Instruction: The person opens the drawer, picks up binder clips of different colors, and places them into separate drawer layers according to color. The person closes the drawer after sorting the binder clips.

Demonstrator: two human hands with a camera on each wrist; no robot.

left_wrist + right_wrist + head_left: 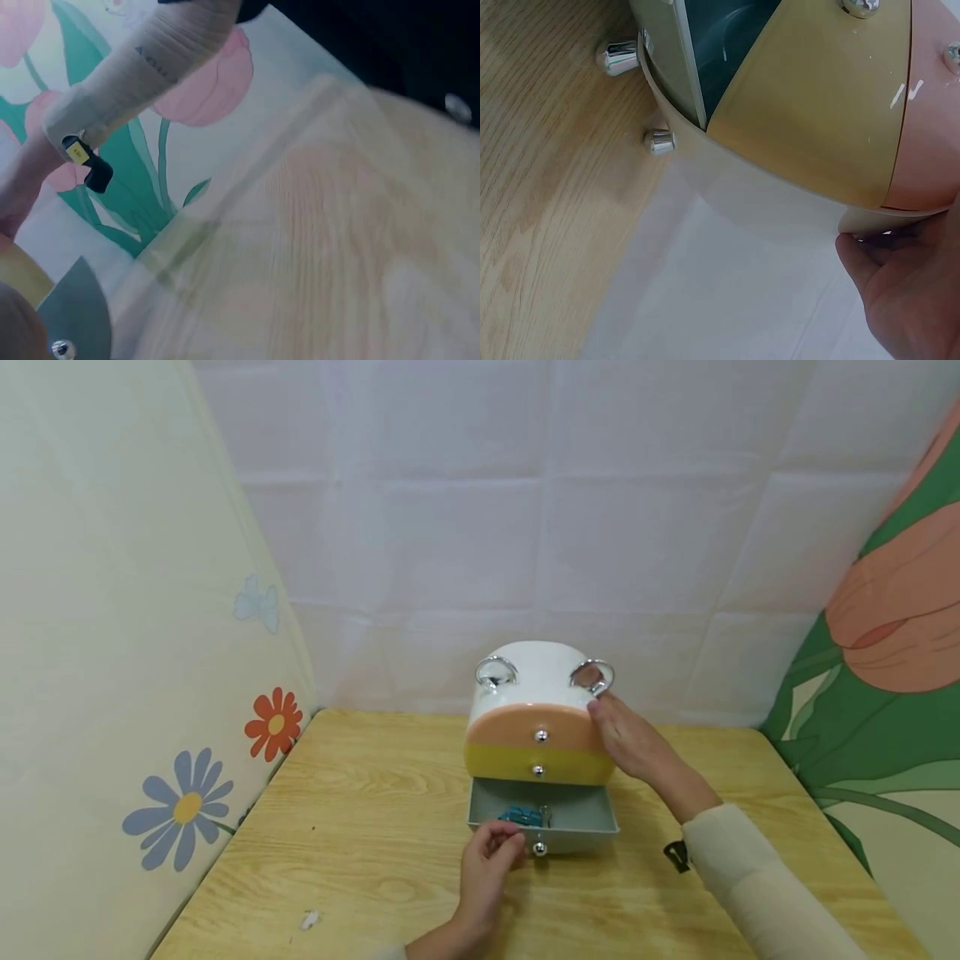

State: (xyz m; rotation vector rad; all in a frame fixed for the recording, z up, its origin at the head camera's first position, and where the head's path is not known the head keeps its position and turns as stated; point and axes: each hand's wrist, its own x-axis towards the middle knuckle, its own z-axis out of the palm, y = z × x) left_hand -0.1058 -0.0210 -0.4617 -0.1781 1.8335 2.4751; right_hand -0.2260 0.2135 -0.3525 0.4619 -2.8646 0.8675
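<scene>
A small desktop drawer cabinet [536, 672] has a white rounded body, two chrome ring ears and round silver knobs. Its orange top drawer [502, 727] and yellow middle drawer [502, 762] are closed. The grey-green bottom drawer [581, 841] is pulled out, with teal binder clips [522, 815] inside. My left hand [483, 872] grips the drawer's front rim, left of the knob, fingers bent at the edge. My right hand [633, 739] holds the cabinet's upper right side below the chrome ear [592, 675]; in the right wrist view, this hand [919, 277] grips the side wall, some fingers hidden.
The cabinet stands on a wood-grain table [375, 827] before a white cloth backdrop [465, 543]. Flowered cloth panels flank it left [112, 652] and right [900, 710]. A small white patch [309, 919] marks the table at front left. A black strap [677, 857] hangs at the right sleeve.
</scene>
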